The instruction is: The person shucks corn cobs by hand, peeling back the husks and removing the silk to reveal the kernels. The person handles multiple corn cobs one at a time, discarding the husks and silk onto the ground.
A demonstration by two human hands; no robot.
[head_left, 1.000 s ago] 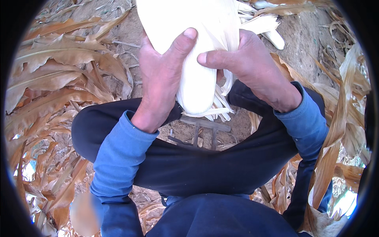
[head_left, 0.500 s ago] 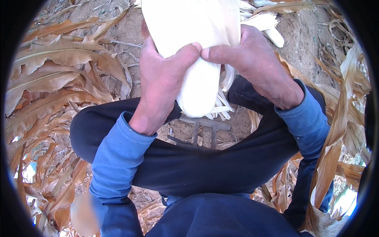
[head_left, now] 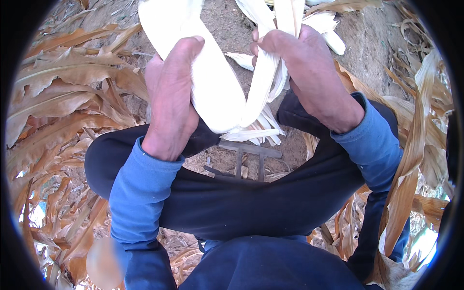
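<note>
My left hand (head_left: pixel 171 92) is closed around an ear of corn (head_left: pixel 215 89) in pale husk, its thumb lying along the upper side. Overexposure washes out the ear's surface, and its top runs past the upper edge of the view. My right hand (head_left: pixel 309 72) grips a strip of corn husk (head_left: pixel 263 79), pulled away to the right. Ear and strip meet at the lower end, forming a V between my hands. Loose husk pieces (head_left: pixel 263 133) hang or lie just below that joint; which of the two I cannot tell.
Dry brown corn leaves (head_left: pixel 67 92) crowd the left side, and more dry leaves (head_left: pixel 411 159) rise at the right. Pale husked ears (head_left: pixel 331 36) lie on the soil beyond my right hand. A frame of dark bars (head_left: pixel 249 150) sits on the ground between my bent legs (head_left: pixel 261 203).
My hands have moved apart, the left one leftward with the ear. Husk that lay against the ear is now peeled down and to the right by my right hand.
</note>
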